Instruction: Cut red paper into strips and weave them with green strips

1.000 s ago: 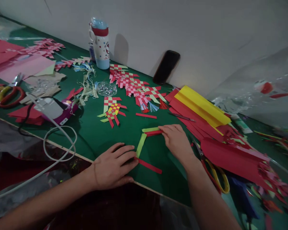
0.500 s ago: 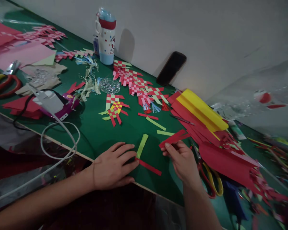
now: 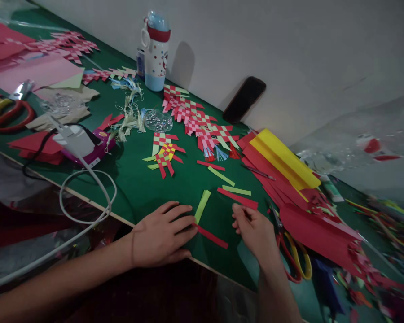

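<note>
Far fish look done, near strips unwoven. My left hand lies flat, fingers apart; can't tell if my right hand is pinching.

2 hands, 1 phone

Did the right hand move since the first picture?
Yes, the right hand moved back toward the person, farther from the phone leaning against the wall.
</note>
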`<state>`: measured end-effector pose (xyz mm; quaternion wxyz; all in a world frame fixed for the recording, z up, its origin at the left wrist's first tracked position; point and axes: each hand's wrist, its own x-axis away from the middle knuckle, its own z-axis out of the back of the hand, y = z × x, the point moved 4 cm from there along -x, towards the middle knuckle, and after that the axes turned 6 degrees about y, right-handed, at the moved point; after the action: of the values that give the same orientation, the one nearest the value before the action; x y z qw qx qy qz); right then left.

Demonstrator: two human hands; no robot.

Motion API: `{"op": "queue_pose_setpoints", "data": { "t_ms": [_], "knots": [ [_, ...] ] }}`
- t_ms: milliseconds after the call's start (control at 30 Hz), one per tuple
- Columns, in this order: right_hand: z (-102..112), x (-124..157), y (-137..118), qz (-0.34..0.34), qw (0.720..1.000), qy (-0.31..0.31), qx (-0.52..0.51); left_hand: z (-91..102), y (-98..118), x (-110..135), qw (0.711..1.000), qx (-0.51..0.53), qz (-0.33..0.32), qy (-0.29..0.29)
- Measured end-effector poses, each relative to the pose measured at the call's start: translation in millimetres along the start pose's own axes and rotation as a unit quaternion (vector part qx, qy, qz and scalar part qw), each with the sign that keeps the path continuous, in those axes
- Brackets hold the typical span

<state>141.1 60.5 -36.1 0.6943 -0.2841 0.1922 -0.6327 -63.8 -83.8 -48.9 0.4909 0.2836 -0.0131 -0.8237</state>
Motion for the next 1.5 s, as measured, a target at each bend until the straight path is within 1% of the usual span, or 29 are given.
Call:
{"op": "queue_pose_setpoints", "data": {
  "t_ms": [67,167,233,300,367,433,533,633,733,867,1100,1267,1333,1400,1433,1500],
  "knots": [
    [-1,0,-10,0.064,0.998,0.003,0.018,-0.1,0,0,1.000,0.001,-0.001,0.001],
    [-14,-2,-33,0.165,0.986,-0.019,0.013,-0.5,0,0,1.000,-0.002,-0.001,0.003],
    [-28,-6,-47,0.207,0.976,-0.052,0.041,-0.6,0,0,1.000,-0.005,-0.002,0.007],
    [-38,-10,-56,0.231,0.966,-0.074,0.086,-0.5,0,0,1.000,-0.006,-0.003,0.013],
    [-44,-14,-61,0.240,0.961,-0.076,0.117,-0.2,0,0,1.000,-0.007,-0.005,0.017],
    [-47,-17,-62,0.244,0.958,-0.077,0.127,0.2,-1,0,1.000,-0.009,-0.006,0.017],
    [-47,-17,-61,0.253,0.956,-0.083,0.123,0.3,-1,1,1.000,-0.011,-0.006,0.016],
    [-46,-15,-61,0.260,0.955,-0.075,0.119,-0.1,-1,1,1.000,-0.011,-0.005,0.018],
    [-46,-14,-62,0.255,0.956,-0.073,0.121,-0.8,0,1,1.000,-0.010,-0.003,0.019],
    [-47,-16,-62,0.251,0.957,-0.085,0.116,-1.0,0,1,1.000,-0.007,-0.001,0.018],
    [-46,-18,-60,0.253,0.960,-0.093,0.076,-3.1,0,2,1.000,-0.001,0.004,0.013],
    [-38,-14,-56,0.218,0.972,-0.082,0.002,-0.7,0,3,1.000,0.019,0.017,0.005],
    [-33,-12,-55,0.203,0.975,-0.080,-0.039,3.0,-2,1,0.998,0.052,0.045,0.006],
    [-27,-10,-56,0.195,0.975,-0.076,-0.079,6.9,-7,-3,0.988,0.108,0.111,0.017],
    [-24,-8,-57,0.188,0.973,-0.072,-0.108,8.2,-11,-6,0.977,0.143,0.157,0.029],
    [-18,-6,-58,0.162,0.967,-0.061,-0.187,8.5,-19,-15,0.940,0.221,0.252,0.058]
  ]
}}
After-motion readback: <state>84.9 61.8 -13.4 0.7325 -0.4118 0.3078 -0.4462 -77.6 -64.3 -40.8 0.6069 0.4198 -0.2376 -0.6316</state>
